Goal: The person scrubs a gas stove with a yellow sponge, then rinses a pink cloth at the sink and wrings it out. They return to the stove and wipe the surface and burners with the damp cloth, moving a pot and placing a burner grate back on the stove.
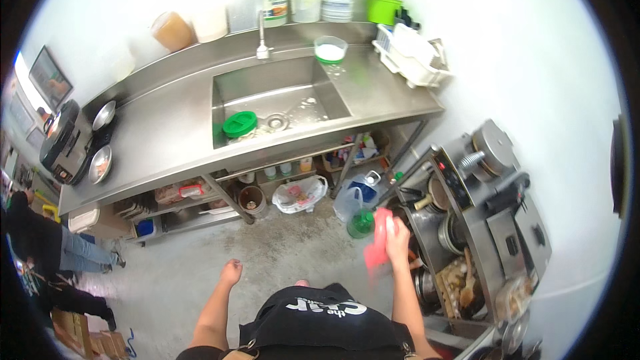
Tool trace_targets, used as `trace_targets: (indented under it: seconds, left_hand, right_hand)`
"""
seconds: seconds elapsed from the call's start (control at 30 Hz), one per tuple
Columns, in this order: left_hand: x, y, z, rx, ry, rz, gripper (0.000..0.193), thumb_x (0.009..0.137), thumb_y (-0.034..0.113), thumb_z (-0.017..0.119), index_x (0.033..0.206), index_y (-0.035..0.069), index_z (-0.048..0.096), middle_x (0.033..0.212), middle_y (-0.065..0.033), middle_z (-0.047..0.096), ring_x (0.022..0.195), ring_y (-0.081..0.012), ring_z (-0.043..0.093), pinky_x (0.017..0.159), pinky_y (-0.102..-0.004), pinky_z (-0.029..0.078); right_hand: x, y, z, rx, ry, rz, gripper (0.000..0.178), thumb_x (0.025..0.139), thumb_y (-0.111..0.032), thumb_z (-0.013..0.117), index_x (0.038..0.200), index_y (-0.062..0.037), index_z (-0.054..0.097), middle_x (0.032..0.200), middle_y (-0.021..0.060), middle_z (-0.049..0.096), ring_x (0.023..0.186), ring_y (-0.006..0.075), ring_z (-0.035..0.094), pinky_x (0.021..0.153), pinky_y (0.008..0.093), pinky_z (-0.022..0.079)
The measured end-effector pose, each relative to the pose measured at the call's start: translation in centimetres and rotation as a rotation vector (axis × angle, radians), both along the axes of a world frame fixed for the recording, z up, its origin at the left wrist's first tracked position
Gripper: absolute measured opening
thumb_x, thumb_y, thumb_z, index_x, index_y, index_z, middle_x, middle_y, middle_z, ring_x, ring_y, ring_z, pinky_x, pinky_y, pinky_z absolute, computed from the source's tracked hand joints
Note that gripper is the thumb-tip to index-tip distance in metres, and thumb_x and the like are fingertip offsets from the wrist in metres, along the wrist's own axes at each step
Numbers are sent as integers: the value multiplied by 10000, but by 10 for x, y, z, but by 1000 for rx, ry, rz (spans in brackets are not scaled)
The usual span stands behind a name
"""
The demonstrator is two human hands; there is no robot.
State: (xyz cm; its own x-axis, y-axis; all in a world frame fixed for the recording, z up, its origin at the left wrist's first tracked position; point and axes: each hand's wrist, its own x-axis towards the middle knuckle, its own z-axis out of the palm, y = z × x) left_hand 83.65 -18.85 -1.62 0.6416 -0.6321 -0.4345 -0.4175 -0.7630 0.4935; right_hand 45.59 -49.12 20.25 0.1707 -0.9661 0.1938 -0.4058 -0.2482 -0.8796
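My right hand (398, 239) is closed round a red cloth (379, 243), which hangs down over the floor beside the metal shelf unit and is smeared by motion. Behind the cloth stands a green bottle (361, 224). Lower and to the left, my left hand (231, 271) is held over the floor with its fingers curled in, and nothing shows in it. Ahead is a steel sink (233, 87) with a green lid (240, 124) lying in it beside the drain. A clear tub with a green base (331, 49) sits on the counter right of the sink.
A shelf unit (480, 210) with pots and pans stands close on the right. A bin with a white bag (300, 193) and a bucket (253, 201) are under the counter. A white dish rack (413, 60) is at its right end. People (57, 247) stand at far left.
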Motion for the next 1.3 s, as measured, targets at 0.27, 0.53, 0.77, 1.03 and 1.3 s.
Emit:
trace_targets:
  seconds: [0.27,0.53,0.77,1.03,1.3]
  left_hand:
    - [-31,-16,-42,-148,111,308,369,885,278,579,1101,-21,599,1021,-215,648,989,-345,617,866,-399,474]
    - [-33,-142,-107,13,235,548,370,907,293,575,1101,-21,585,1010,-210,647,972,-288,626,813,-377,497]
    - [23,-232,-64,-83,248,670,362,909,287,575,1102,-19,581,999,-199,645,954,-275,622,800,-370,496]
    - [39,-247,-55,-52,289,755,353,912,280,574,1103,-17,576,986,-187,643,933,-261,617,785,-363,494]
    - [39,-229,-71,-30,349,819,345,914,273,574,1104,-15,571,974,-175,641,912,-246,613,770,-355,492]
  right_hand:
    - [210,-257,47,-115,-347,126,314,945,-272,534,1117,-12,492,1049,156,589,984,230,557,881,338,426]
    - [363,-527,103,-91,-422,292,315,927,-124,536,1203,-28,419,1142,118,523,1073,210,505,949,304,380]
    - [461,-684,64,-101,18,281,396,877,-118,529,1255,-130,412,1285,249,493,1167,417,501,958,458,391]
    - [498,-739,-19,-51,1269,736,510,856,-287,539,1331,-162,402,1288,249,499,1153,377,528,956,467,405]
    - [488,-744,-30,-233,908,786,530,875,-353,506,1361,-178,388,1228,263,541,1080,347,587,921,463,441]
